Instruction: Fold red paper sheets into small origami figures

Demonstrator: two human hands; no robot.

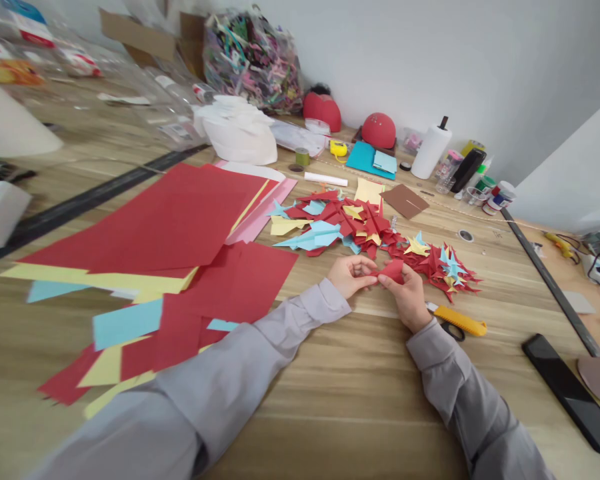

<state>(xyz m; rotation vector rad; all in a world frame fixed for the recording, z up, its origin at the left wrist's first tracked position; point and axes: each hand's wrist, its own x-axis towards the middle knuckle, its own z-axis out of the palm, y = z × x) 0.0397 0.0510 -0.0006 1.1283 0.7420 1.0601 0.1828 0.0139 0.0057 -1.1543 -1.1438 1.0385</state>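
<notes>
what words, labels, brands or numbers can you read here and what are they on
None can be read with certainty.
Blue, white and red packaging, top left: printing too blurred.
Orange packet below it: too blurred.
White-lidded jar, far right of the bottles: label too small.
Yellow tape measure: any marking too small.
Red paper between the hands: no writing shows.

to your right lies a black phone [567, 393]. by the wall [430, 53], you have a white bottle [431, 150], a red dome [379, 130] left of it, and a clear bag [253, 57] of colourful strips [270, 73] beside a cardboard box [137, 35] farther left.
</notes>
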